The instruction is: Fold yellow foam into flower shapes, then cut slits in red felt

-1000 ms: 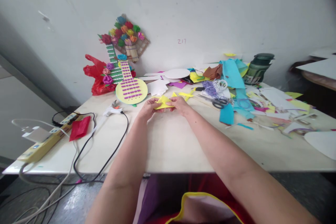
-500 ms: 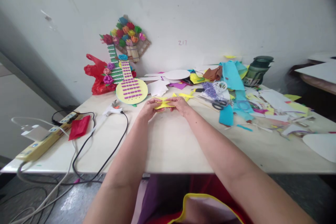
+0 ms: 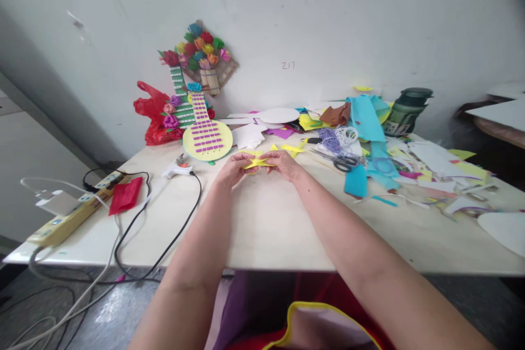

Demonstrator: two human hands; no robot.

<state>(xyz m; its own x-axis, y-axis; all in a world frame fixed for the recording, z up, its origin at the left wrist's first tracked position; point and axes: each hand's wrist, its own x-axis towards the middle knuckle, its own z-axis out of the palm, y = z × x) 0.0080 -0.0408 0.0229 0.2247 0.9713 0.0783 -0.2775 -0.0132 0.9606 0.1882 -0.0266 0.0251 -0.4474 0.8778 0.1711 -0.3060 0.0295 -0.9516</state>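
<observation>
Between my two hands, a small piece of yellow crepe-like paper (image 3: 258,162) is pinched from both sides, above the middle of the table (image 3: 270,229). My left hand (image 3: 235,169) grips its left end with the thumb and fingers. On the other end, my right hand (image 3: 283,165) is closed the same way. The fingers cover part of the paper, so its full shape is hidden. Just beyond my right hand lie more yellow paper strips (image 3: 292,149). A round yellow paper piece with purple rolled strips (image 3: 208,139) leans behind my left hand.
Left of my arms are a white glue gun (image 3: 177,170), a red paper packet (image 3: 125,196) and a power strip (image 3: 74,221) with cords. To the right lie scissors (image 3: 345,162), purple yarn (image 3: 330,141), blue paper (image 3: 356,181), paper scraps and a green bottle (image 3: 408,112).
Both hands still pinch the yellow paper, with only slight finger movement. The whole view has shifted a little, so the table things appear slightly farther right.
</observation>
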